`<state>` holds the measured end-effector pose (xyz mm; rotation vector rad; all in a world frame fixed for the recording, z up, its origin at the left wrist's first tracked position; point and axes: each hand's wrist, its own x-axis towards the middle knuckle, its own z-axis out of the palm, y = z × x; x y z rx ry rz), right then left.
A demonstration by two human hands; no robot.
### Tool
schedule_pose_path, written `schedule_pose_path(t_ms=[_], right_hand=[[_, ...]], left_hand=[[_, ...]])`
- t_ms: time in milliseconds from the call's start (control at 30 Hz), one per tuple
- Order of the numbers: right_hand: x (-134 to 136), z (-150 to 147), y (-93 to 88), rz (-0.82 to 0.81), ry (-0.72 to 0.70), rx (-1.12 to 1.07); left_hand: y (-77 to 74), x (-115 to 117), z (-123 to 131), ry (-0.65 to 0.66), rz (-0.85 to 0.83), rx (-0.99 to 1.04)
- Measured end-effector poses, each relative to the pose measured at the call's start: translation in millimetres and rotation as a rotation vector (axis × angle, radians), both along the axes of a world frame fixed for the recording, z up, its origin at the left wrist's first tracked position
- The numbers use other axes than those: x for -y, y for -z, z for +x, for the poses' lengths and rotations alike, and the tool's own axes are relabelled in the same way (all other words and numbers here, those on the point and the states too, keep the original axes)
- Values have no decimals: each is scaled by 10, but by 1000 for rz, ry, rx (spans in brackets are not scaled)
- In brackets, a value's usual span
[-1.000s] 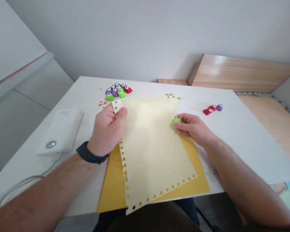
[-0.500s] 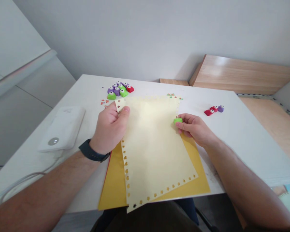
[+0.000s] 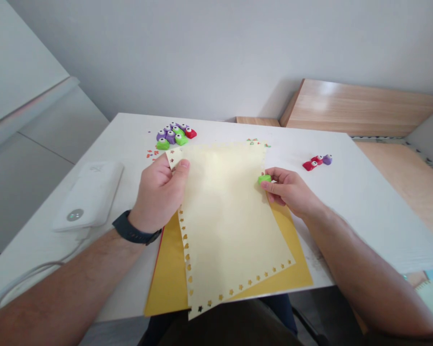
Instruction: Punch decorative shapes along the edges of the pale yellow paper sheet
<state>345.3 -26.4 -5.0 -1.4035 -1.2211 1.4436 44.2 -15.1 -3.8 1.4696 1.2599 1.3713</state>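
My left hand (image 3: 162, 190) pinches the upper left side of a pale yellow sheet of paper (image 3: 231, 216), thumb on top. Star and heart holes run along the sheet's left and bottom edges, with more near the upper right edge. At that right edge, my right hand (image 3: 288, 190) grips a small green craft punch (image 3: 264, 179) between thumb and fingers. The punch sits over the paper's margin; its underside is hidden. Beneath the sheet lies a stack of darker yellow paper (image 3: 166, 278), and the sheet's lower left corner hangs past the table edge.
Several purple, green and red punches (image 3: 171, 137) stand grouped at the back left; red and purple ones (image 3: 310, 165) sit at right. Paper bits (image 3: 152, 154) lie scattered near the sheet's top. A white power bank (image 3: 90, 197) with a cable (image 3: 32, 274) rests at left on the white table (image 3: 353, 216).
The view has shifted slightly, so things appear a little further left. Both hands keep their hold on the sheet and the green craft punch.
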Motion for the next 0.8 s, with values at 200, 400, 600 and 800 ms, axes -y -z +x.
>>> schedule_pose_path(t_ms=[200,400,600,800], right_hand=[[-8,19,27,-4,-8,3],[-22,20,52,17,33,19],[-20,3,30,14,42,11],[-27,23,40,24,47,-16]], left_hand=[[-2,-1,10,1,11,-17],[-27,10,25,-14,17,-38],[-25,10,29,-7,17,-44],[10,-12,18,51,-65,92]])
